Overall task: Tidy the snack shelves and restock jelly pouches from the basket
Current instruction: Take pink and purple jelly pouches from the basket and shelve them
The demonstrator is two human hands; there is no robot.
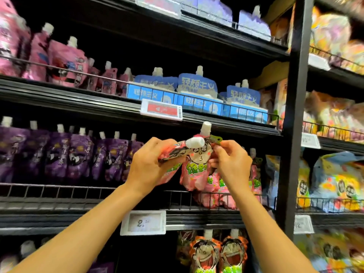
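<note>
head view shows both hands raised in front of the middle shelf (197, 208), just above its wire rail (59, 189). the left hand (149, 166) has its fingers wrapped around a pink jelly pouch (173, 152) lying sideways, white cap pointing right. the right hand (230, 164) pinches the upper corner of a second pink pouch (194, 172), which hangs upright with its spout up, in front of the pink pouches already on the shelf (220, 194).

to do this step well, i would lower the upright pouch behind the rail first, face outward and spout up, lined up with its pink neighbours and not drifting into the purple pouches (78, 154) to the left. then turn the sideways pouch upright before setting it in. both forearms reach up and forward, wrists close together. the basket is not in view.
</note>
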